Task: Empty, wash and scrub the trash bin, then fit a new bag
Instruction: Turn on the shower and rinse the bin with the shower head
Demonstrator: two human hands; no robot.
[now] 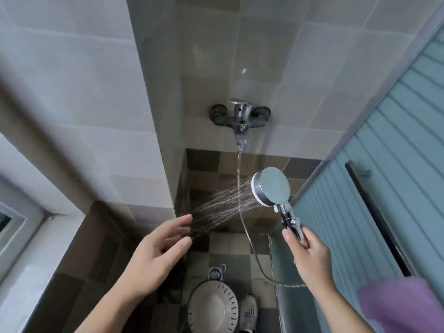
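Observation:
The white slotted trash bin (pixel 212 308) stands on the tiled floor below my hands, seen from above with its inside bare. My right hand (pixel 310 255) grips the handle of a chrome shower head (pixel 272 186), which sprays water leftward. My left hand (pixel 158 251) is held out with straight fingers, its fingertips in the spray. The metal hose (pixel 242 212) runs from the wall mixer tap (pixel 240 115) down and round to the handle.
A floor drain (pixel 215 273) sits just behind the bin. My white shoe (pixel 248 313) is beside the bin on the right. A teal sliding door with a dark bar handle (pixel 377 219) closes the right side; tiled walls stand left and ahead.

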